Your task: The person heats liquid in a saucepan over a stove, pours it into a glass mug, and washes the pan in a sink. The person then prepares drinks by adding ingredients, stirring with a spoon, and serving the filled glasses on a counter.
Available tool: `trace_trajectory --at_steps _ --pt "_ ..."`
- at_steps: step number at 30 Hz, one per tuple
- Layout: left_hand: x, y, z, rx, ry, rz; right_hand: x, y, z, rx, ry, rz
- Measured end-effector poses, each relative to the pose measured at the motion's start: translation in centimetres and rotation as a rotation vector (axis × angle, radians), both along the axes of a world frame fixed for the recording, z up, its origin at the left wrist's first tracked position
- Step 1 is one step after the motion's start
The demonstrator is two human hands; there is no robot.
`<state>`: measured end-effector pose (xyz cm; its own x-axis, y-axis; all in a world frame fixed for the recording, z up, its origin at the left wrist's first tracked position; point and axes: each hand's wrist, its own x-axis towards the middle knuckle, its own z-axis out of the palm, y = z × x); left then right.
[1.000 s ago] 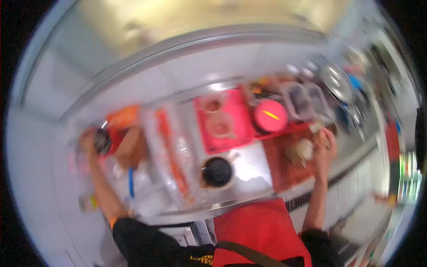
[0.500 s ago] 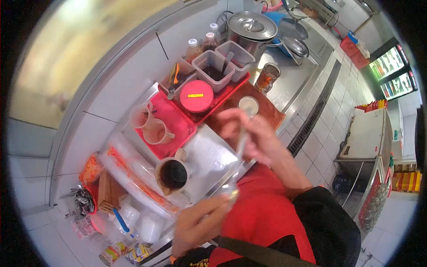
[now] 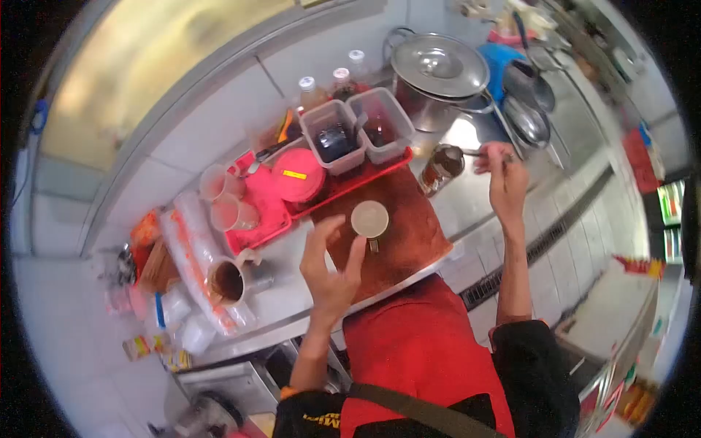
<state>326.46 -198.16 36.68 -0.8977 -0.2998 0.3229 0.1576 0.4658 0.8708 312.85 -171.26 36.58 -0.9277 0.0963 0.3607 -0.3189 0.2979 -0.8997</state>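
Note:
My right hand (image 3: 502,175) is closed, pinching what looks like a thin metal spoon (image 3: 473,153); its far end reaches the rim of a glass mug (image 3: 442,169) with dark brown contents. My left hand (image 3: 328,266) is open, thumb and fingers apart, just left of a small cup (image 3: 370,219) with a pale top and its handle toward me. That cup stands on a reddish-brown board (image 3: 398,248). To the left, a pale jug (image 3: 227,281) holds dark liquid.
A red tray (image 3: 350,188) carries a pink-lidded tub (image 3: 298,175) and clear containers (image 3: 333,135). A large lidded pot (image 3: 440,69) stands behind the mug. Ladles (image 3: 527,120) lie at the right. Plastic-wrapped cups (image 3: 193,252) lie at the left.
My right hand has moved away to the right, to the glass mug. My left hand has moved up and right beside the small cup and is open; the shiny item near it is gone.

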Motion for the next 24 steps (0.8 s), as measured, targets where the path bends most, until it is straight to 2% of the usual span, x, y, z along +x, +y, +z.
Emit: trace_trajectory --at_steps 2,4,5,9,11,13,14,16,17,19,21,22,24 --pt "-3.7 0.3 2.1 -0.21 0.079 0.047 -1.5 1.0 -2.6 0.218 0.036 0.076" --pt "-8.2 0.0 4.9 -0.426 0.249 0.069 -2.6 0.8 -3.7 0.167 0.049 0.204" --pt "-10.4 -0.2 6.6 -0.544 0.311 0.088 -3.0 1.2 -4.9 0.224 0.045 0.232" --pt "-19.8 -1.4 12.1 -0.763 0.484 0.154 -4.9 2.3 -4.6 0.345 0.027 0.281" --pt "-25.1 -2.2 13.7 -0.985 0.475 0.201 -5.6 2.5 -6.2 0.35 0.016 0.214" --pt "-29.5 -2.7 15.0 -1.257 0.395 0.293 -5.9 2.5 -5.9 0.259 0.118 0.339" --pt "-31.5 -3.1 16.0 -1.407 0.357 0.329 -6.2 3.1 -6.0 0.313 0.102 0.406" --pt "-34.7 -4.5 17.3 -1.662 0.471 0.364 -6.4 4.2 -6.4 0.365 0.039 0.474" --pt "-36.7 -5.2 18.1 -1.632 0.157 0.326 -6.8 4.6 -6.4 0.406 -0.015 0.426" --pt "-37.4 -4.8 20.0 -1.639 0.059 0.294 -7.1 4.8 -6.6 0.45 -0.083 0.373" --pt "-37.7 -4.9 21.1 -1.66 -0.05 0.325 -7.2 3.9 -6.8 0.304 -0.041 0.377" --pt "-37.9 -5.1 21.5 -1.652 -0.142 0.35 -7.0 3.2 -7.3 0.248 0.076 0.426" --pt "-37.6 -5.7 21.9 -1.64 -0.239 0.374 -6.3 3.3 -6.6 0.266 0.045 0.474"
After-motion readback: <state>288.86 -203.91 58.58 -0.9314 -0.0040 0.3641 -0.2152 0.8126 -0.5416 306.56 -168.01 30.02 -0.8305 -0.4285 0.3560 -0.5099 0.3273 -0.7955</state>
